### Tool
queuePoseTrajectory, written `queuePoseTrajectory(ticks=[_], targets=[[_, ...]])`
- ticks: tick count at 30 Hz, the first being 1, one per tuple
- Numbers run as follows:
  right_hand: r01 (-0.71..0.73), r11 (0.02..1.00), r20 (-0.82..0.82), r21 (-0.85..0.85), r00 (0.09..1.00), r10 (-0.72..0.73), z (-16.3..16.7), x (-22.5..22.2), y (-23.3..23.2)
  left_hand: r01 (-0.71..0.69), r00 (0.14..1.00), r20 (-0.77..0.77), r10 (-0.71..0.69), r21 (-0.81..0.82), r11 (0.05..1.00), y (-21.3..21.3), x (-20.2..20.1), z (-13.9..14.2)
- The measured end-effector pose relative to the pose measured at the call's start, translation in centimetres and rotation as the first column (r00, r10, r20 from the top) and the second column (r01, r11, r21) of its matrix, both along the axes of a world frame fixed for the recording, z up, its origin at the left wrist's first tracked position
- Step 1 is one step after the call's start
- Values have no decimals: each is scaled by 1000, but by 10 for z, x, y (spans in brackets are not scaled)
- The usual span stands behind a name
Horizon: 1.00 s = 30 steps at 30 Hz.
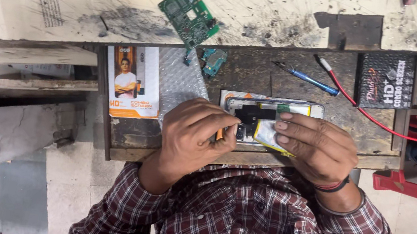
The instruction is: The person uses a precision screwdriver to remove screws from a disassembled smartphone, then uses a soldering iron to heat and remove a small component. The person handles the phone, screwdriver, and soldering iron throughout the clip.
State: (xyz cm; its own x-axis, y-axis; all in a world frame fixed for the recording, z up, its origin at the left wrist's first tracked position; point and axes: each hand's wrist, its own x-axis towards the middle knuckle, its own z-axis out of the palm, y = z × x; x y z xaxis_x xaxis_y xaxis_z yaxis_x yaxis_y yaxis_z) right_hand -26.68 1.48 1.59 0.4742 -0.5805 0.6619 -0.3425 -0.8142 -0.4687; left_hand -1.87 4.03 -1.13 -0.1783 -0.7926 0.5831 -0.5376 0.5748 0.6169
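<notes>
Left hand (198, 132) fingers pinched together on a small part at the opened phone (274, 110), right hand (316, 145) just beside, fingers pressed flat on its battery (267, 133). Green circuit board (190, 15) well above the grip, blue screwdriver (309, 80) up-right

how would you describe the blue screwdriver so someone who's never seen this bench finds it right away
Start at the dark wooden drawer top just below the white scratched bench. The blue screwdriver lies flat there, above the opened phone and beside a red wire. It is the only slim blue-handled tool; the nearby green circuit board is flat and wide.
</notes>
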Motion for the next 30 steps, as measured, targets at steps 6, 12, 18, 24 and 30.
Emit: queuePoseTrajectory(ticks=[6,12,18,24,30], targets=[[19,999,37,29,999,-20,-9,0,1,-1,999,-38,-1,-46,999,-1,-1,-14],[10,998,41,56,999,-12,-15,-3,1,-6,998,-56,2,-62,998,0,-1,-16],[-16,987,127,162,992,-5,-26,-12,4,-32,998,-62,28,-68,997,0,0,-17],[58,946,275,320,949,-151,-40,-23,11,-86,990,-110,83,-25,996,-1,3,-7],[24,876,498,482,815,-297,-44,-22,13,-115,989,-70,127,148,982,8,8,19]])
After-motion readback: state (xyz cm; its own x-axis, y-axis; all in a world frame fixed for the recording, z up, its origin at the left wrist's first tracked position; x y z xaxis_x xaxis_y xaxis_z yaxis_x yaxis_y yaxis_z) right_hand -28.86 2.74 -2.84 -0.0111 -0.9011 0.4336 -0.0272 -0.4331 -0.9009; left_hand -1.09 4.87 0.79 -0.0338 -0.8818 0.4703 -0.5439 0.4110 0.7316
